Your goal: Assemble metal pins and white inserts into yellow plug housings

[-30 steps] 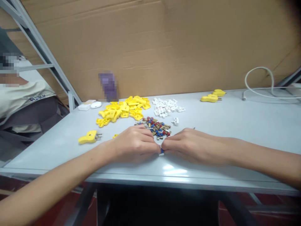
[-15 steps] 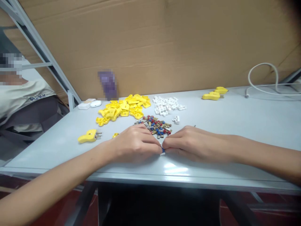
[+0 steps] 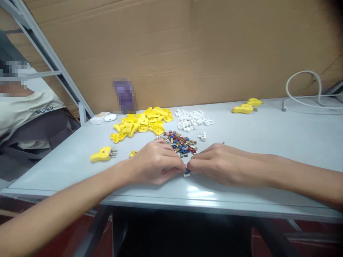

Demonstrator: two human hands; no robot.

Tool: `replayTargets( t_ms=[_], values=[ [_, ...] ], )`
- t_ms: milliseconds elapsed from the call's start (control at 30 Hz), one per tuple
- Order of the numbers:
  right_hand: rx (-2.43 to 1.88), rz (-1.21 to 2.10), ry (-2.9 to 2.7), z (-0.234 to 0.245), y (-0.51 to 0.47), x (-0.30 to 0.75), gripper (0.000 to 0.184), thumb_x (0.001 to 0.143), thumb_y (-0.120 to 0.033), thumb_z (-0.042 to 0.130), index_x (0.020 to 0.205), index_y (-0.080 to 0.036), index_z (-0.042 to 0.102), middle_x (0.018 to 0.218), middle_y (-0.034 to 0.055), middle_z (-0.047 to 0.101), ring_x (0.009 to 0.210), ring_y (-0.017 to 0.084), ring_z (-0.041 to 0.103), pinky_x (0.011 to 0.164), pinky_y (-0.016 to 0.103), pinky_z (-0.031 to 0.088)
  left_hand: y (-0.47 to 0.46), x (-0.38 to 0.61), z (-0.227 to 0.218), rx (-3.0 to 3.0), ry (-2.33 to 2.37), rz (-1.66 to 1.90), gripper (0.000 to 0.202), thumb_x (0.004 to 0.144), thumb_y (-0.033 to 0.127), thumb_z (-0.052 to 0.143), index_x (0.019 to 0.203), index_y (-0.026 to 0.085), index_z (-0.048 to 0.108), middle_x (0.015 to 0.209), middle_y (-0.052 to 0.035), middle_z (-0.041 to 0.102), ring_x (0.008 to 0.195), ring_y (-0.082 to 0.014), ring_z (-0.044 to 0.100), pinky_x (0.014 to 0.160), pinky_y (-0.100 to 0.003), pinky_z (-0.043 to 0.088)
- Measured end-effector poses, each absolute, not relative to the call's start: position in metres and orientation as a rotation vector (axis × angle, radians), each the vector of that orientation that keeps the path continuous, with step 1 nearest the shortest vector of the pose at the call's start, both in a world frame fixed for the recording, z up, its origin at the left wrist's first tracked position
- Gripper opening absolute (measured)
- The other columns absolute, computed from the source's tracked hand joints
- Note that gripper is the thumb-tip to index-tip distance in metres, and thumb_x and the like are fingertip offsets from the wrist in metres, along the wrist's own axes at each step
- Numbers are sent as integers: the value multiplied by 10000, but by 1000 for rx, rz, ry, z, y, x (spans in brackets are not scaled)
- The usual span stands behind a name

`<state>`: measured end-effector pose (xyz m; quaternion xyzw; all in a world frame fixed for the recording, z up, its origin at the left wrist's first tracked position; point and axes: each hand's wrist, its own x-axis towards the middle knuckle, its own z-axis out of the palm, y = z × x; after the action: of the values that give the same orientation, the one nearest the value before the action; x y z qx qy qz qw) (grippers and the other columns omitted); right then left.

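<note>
Head-worn camera, looking forward and down from above the near edge of a pale table [image 3: 281,139] toward a cardboard wall [image 3: 214,46] behind it; left hand [image 3: 157,164] and right hand [image 3: 222,166] lie close in, at lower centre, the wall farthest off

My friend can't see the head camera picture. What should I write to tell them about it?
The left hand and right hand pinch a tiny blue and white part above a pale table. Just beyond lie a heap of small metal terminals with red and blue tips, yellow plug pieces and white plastic pieces.
</note>
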<state>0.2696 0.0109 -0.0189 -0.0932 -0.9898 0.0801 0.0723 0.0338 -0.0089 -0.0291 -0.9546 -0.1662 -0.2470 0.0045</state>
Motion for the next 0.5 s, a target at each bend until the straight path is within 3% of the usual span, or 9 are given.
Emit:
replayTargets(
  t_ms=[333,500],
  values=[
    [-413,504,-3012,-12,12,270,262,938,-96,340,936,-173,591,783,16,626,617,131,505,580,267,349,-10,35,-26,-2962,-452,-693,215,942,156,496,853,195,689,815,0,749,749,-147,633,722,-295,464],
    [-360,459,-3014,-12,12,268,249,900,-69,338,883,-165,567,760,20,599,599,130,471,565,266,337,-11,36,-26,-2964,-488,-725,202,914,145,514,839,197,694,774,13,739,718,-154,620,705,-308,455]
  ],
)
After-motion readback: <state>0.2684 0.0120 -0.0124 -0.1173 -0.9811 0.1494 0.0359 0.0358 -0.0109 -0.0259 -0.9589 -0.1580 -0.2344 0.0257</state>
